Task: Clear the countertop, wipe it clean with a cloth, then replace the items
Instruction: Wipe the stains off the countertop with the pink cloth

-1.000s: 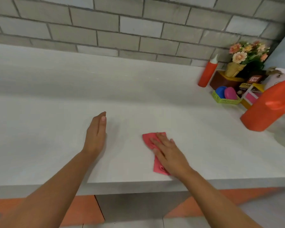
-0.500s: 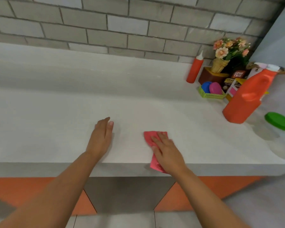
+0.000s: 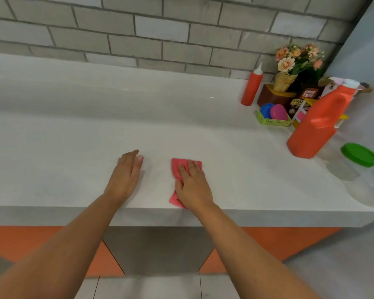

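Observation:
A folded pink cloth [image 3: 177,169] lies on the white countertop [image 3: 73,152] near its front edge. My right hand [image 3: 192,186] presses flat on the cloth, fingers spread over it. My left hand [image 3: 125,175] rests flat on the bare countertop a little to the left of the cloth, holding nothing. At the far right stand a large orange spray bottle [image 3: 317,126], a red squeeze bottle [image 3: 252,87], a clear jar with a green lid [image 3: 360,155], a green basket [image 3: 272,121] with a blue and a pink lid, some boxes and a pot of flowers [image 3: 296,61].
A grey brick wall [image 3: 138,29] runs along the back of the counter. A pale wall panel [image 3: 367,50] closes the right end. Orange and grey cabinet fronts [image 3: 41,240] sit below the counter's front edge, with floor tiles underneath.
My right hand has slid the cloth slightly back toward the counter's front edge. The view has swung right and back, so the spray bottle and green-lidded jar show more fully. My left hand stays flat.

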Demonstrator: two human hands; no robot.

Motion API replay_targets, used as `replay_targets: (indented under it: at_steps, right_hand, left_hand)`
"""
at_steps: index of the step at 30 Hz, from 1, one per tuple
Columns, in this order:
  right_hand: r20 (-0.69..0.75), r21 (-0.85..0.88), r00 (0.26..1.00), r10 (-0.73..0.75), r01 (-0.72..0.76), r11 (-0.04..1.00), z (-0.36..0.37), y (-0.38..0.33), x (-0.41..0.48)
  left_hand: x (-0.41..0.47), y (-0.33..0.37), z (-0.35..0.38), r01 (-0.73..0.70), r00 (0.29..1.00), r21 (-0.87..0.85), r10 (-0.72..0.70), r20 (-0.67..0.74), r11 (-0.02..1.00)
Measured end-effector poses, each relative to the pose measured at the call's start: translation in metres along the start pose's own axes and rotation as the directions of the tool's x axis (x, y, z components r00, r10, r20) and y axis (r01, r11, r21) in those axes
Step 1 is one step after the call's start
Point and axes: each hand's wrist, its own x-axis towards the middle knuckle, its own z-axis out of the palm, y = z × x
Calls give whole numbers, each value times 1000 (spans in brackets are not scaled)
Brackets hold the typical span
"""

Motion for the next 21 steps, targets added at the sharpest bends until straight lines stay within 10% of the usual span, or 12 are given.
replay_targets:
  at_steps: [4, 12, 21]
  right_hand:
    - [-27, 54, 999, -29, 31, 998, -18, 47, 3]
    - [-177, -44, 853, 491, -505, 862, -28, 63, 97]
    - [-15, 54, 989, -147, 148, 988, 11, -39, 85]
  left_hand:
    - [2, 1, -4, 10, 998, -114, -16, -54, 993]
    - [47, -4, -17, 14, 1000, -212, -18, -16, 977]
    - [112, -21, -20, -9, 999, -219, 1, -36, 976]
